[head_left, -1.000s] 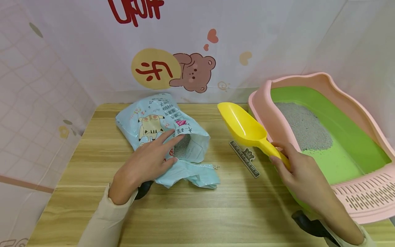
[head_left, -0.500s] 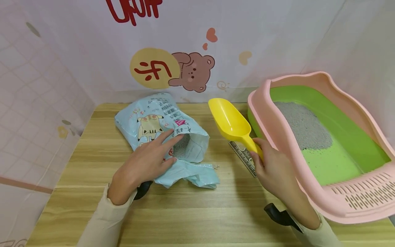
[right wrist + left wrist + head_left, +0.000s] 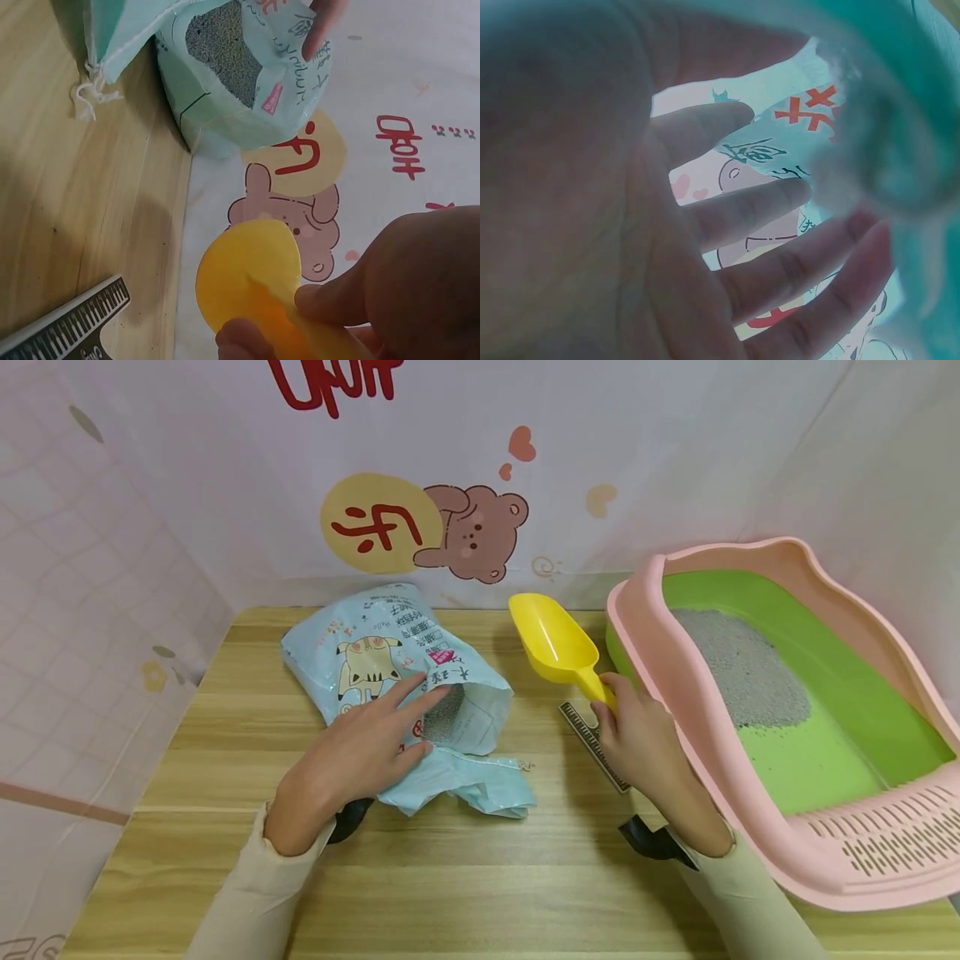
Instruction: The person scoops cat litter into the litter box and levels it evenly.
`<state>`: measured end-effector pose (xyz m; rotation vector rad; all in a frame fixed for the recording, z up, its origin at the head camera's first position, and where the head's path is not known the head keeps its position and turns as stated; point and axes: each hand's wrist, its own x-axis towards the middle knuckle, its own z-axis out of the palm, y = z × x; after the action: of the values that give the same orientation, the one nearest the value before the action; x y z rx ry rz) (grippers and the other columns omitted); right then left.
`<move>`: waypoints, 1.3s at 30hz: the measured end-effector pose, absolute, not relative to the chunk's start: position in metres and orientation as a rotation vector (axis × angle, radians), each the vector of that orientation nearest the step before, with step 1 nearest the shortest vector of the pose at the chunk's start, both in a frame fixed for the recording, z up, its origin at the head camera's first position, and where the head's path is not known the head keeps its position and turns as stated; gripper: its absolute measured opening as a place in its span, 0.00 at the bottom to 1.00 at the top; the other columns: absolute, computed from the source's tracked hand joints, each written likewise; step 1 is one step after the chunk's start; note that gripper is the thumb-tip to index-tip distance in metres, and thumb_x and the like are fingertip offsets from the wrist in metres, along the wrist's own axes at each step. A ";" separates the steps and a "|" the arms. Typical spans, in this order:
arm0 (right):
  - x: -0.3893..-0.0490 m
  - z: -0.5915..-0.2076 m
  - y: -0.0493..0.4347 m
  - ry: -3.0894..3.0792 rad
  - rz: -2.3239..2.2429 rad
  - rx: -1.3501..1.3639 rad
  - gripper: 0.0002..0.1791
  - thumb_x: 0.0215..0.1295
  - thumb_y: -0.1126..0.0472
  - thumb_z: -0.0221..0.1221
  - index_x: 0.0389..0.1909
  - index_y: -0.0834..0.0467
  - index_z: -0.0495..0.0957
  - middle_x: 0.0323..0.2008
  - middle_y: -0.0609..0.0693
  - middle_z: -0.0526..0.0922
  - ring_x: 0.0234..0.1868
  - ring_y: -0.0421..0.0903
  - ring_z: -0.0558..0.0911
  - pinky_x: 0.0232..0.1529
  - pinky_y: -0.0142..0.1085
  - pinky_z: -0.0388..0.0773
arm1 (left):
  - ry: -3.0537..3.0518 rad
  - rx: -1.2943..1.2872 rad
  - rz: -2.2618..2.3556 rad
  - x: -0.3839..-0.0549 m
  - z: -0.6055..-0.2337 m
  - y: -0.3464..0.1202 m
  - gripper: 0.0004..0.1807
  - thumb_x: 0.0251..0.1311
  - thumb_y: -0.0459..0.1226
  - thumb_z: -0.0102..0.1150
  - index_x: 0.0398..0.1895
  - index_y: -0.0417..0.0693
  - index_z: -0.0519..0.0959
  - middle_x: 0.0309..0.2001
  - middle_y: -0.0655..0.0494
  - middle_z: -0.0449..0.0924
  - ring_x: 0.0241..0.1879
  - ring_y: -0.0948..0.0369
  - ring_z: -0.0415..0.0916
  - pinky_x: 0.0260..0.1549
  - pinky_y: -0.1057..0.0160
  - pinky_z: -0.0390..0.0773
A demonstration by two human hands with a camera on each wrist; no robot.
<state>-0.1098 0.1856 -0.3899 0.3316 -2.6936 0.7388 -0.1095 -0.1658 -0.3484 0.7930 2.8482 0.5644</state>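
Observation:
A light blue bag of cat litter point(image 3: 360, 635) lies on the table, its mouth facing right and grey litter point(image 3: 225, 56) showing inside. My left hand point(image 3: 352, 747) rests on the bag beside the mouth, fingers spread and fairly straight; the left wrist view shows their tips point(image 3: 870, 225) against the plastic. My right hand point(image 3: 645, 735) grips the handle of a yellow scoop point(image 3: 553, 639), held above the table between the bag and the litter box. The scoop's bowl points up and left, and no litter shows in it. In the right wrist view, thumb and fingers wrap the handle.
A pink and green litter box point(image 3: 690, 685) stands at the right, with a pile of grey litter point(image 3: 742, 668) inside. A dark ruler-like strip point(image 3: 581, 731) lies under the right hand. The bag's torn flap point(image 3: 472, 785) spreads toward the front. A printed backdrop point(image 3: 660, 460) rises behind.
The right hand has carried the scoop left, from beside the litter box's rim toward the bag, slowing over the last half second. The left hand and bag have stayed put.

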 end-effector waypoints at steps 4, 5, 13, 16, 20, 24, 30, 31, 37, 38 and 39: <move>-0.117 -0.393 0.184 -2.749 0.762 0.278 0.20 0.79 0.68 0.60 0.65 0.75 0.75 0.38 0.68 0.85 0.32 0.64 0.82 0.35 0.62 0.80 | 2.836 0.787 0.569 -0.110 -0.350 -0.165 0.37 0.76 0.39 0.65 0.86 0.54 0.68 0.84 0.40 0.62 0.36 0.56 0.84 0.53 0.33 0.81; -0.118 -0.394 0.184 -2.759 0.763 0.268 0.21 0.80 0.68 0.60 0.66 0.75 0.75 0.39 0.68 0.85 0.32 0.63 0.82 0.35 0.62 0.81 | 2.833 0.785 0.569 -0.111 -0.350 -0.165 0.37 0.76 0.39 0.65 0.86 0.54 0.68 0.84 0.40 0.62 0.36 0.57 0.84 0.53 0.33 0.81; -0.126 -0.408 0.184 -2.791 0.755 0.277 0.21 0.80 0.68 0.61 0.65 0.76 0.75 0.36 0.68 0.86 0.27 0.61 0.81 0.30 0.59 0.79 | 2.825 0.795 0.573 -0.113 -0.352 -0.163 0.37 0.75 0.38 0.65 0.85 0.53 0.69 0.84 0.40 0.61 0.32 0.59 0.81 0.55 0.32 0.80; -0.128 -0.411 0.184 -2.791 0.758 0.287 0.21 0.80 0.68 0.61 0.66 0.76 0.75 0.34 0.67 0.85 0.24 0.58 0.79 0.28 0.57 0.79 | 2.823 0.791 0.570 -0.113 -0.351 -0.163 0.37 0.75 0.38 0.64 0.85 0.53 0.69 0.84 0.39 0.61 0.32 0.59 0.81 0.54 0.32 0.80; -0.130 -0.415 0.182 -2.782 0.769 0.291 0.21 0.80 0.67 0.61 0.66 0.75 0.75 0.35 0.67 0.86 0.24 0.58 0.80 0.29 0.58 0.80 | 2.820 0.785 0.569 -0.114 -0.351 -0.164 0.36 0.75 0.38 0.64 0.85 0.53 0.69 0.84 0.39 0.61 0.30 0.60 0.80 0.55 0.31 0.79; -0.133 -0.419 0.181 -2.773 0.774 0.302 0.21 0.80 0.67 0.61 0.66 0.76 0.75 0.35 0.67 0.85 0.24 0.59 0.80 0.28 0.57 0.80 | 2.826 0.787 0.566 -0.113 -0.350 -0.165 0.36 0.75 0.38 0.64 0.85 0.52 0.69 0.84 0.39 0.61 0.34 0.56 0.83 0.57 0.29 0.79; -0.137 -0.425 0.179 -2.761 0.779 0.309 0.21 0.79 0.68 0.63 0.65 0.77 0.75 0.33 0.66 0.84 0.23 0.58 0.79 0.25 0.55 0.78 | 2.826 0.784 0.568 -0.114 -0.350 -0.165 0.37 0.75 0.38 0.64 0.85 0.52 0.69 0.84 0.38 0.61 0.38 0.52 0.86 0.57 0.30 0.79; -0.137 -0.425 0.179 -2.762 0.782 0.306 0.21 0.79 0.68 0.63 0.65 0.77 0.75 0.34 0.67 0.84 0.23 0.58 0.79 0.25 0.55 0.78 | 2.824 0.783 0.566 -0.114 -0.350 -0.165 0.37 0.75 0.38 0.64 0.85 0.52 0.69 0.84 0.38 0.61 0.39 0.51 0.86 0.57 0.30 0.79; -0.137 -0.429 0.177 -2.768 0.791 0.296 0.21 0.80 0.67 0.63 0.66 0.75 0.75 0.38 0.69 0.86 0.27 0.61 0.81 0.27 0.56 0.80 | 2.821 0.786 0.561 -0.115 -0.350 -0.165 0.37 0.75 0.38 0.65 0.85 0.52 0.69 0.84 0.38 0.61 0.37 0.51 0.86 0.55 0.31 0.81; -0.136 -0.429 0.176 -2.774 0.792 0.295 0.21 0.80 0.67 0.63 0.66 0.74 0.75 0.38 0.69 0.86 0.26 0.61 0.81 0.26 0.55 0.80 | 2.821 0.787 0.560 -0.115 -0.350 -0.165 0.37 0.75 0.38 0.65 0.85 0.52 0.69 0.84 0.39 0.61 0.37 0.52 0.86 0.55 0.31 0.81; -0.136 -0.429 0.176 -2.781 0.795 0.297 0.21 0.80 0.66 0.63 0.66 0.74 0.75 0.37 0.68 0.86 0.26 0.60 0.81 0.26 0.54 0.80 | 2.821 0.786 0.559 -0.115 -0.350 -0.165 0.37 0.75 0.38 0.65 0.85 0.52 0.69 0.84 0.39 0.61 0.38 0.51 0.86 0.55 0.31 0.81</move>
<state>-0.1361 0.1755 -0.4294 0.2966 -2.7807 0.7949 -0.1152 -0.1648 -0.3504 0.7862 2.8207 0.5594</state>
